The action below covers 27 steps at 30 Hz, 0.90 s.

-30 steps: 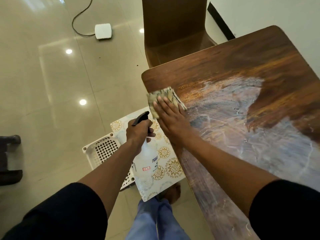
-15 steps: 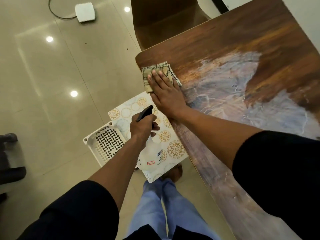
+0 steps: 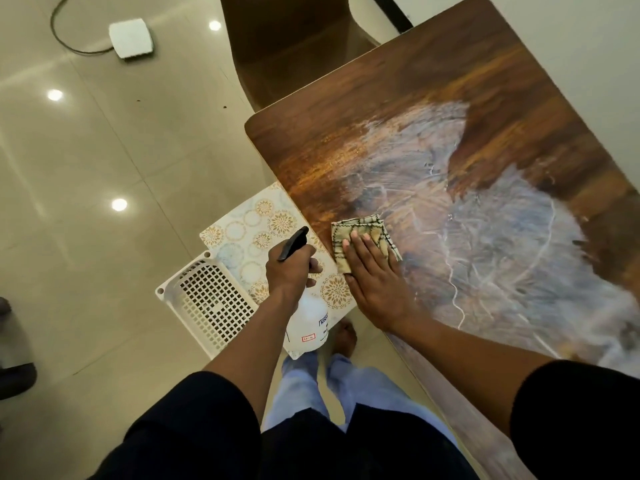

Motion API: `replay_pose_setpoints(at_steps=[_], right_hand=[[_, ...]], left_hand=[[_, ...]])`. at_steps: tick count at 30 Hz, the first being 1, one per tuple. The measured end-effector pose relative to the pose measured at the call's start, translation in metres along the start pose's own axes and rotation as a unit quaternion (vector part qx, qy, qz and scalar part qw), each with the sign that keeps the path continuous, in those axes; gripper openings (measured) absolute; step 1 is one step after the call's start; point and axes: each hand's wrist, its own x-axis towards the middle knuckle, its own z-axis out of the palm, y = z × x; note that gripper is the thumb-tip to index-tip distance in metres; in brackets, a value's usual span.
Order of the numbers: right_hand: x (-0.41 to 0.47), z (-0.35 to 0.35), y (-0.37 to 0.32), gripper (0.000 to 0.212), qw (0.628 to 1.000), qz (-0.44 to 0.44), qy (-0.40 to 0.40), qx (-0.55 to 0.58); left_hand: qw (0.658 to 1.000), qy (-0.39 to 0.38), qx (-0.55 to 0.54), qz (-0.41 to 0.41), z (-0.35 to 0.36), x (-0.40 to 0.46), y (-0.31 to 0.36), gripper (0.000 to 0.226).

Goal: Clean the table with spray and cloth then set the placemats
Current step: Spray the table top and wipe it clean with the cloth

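My right hand (image 3: pixel 375 282) lies flat on a folded yellowish cloth (image 3: pixel 356 233) and presses it onto the dark wooden table (image 3: pixel 398 109) near its left edge. Wet, whitish wipe streaks (image 3: pixel 485 237) cover the table's middle and right. My left hand (image 3: pixel 289 268) grips the neck of a white spray bottle (image 3: pixel 308 327) with a black trigger, held beside the table over the floor. Patterned placemats (image 3: pixel 249 233) with gold and blue circles lie below, resting on a white perforated basket (image 3: pixel 207 303).
A brown wooden chair (image 3: pixel 287 39) stands at the table's far end. On the glossy tiled floor lies a white box (image 3: pixel 131 38) with a black cable. A dark object (image 3: pixel 14 372) sits at the left edge. My legs and one foot (image 3: pixel 344 337) are beside the table.
My right hand has drawn the cloth back along the left edge, from the far corner toward me. The left hand still holds the bottle in about the same place.
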Motion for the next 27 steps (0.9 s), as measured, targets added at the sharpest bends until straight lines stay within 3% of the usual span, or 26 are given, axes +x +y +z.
replay_pose_setpoints(at_steps=[5, 11, 17, 22, 27], right_hand=[[0.057, -0.002, -0.022, 0.064, 1.000, 0.019, -0.005, 0.000], [0.108, -0.013, -0.029, 0.066, 0.999, -0.028, -0.031, 0.003], [0.024, -0.002, 0.013, 0.065, 0.994, -0.108, -0.013, 0.004], [-0.075, 0.009, 0.049, 0.072, 0.994, -0.111, -0.003, -0.015], [-0.074, 0.014, 0.047, 0.071, 0.994, -0.107, 0.006, -0.018]], left_hand=[[1.000, 0.007, -0.001, 0.003, 0.012, -0.012, -0.012, 0.020], [0.997, 0.071, -0.021, 0.000, 0.020, -0.022, -0.029, 0.017], [0.996, 0.086, -0.025, -0.013, 0.033, -0.040, -0.053, 0.021], [0.997, 0.071, -0.018, -0.008, 0.055, -0.067, -0.075, 0.019], [0.995, 0.089, -0.041, -0.015, 0.068, -0.089, -0.099, 0.010]])
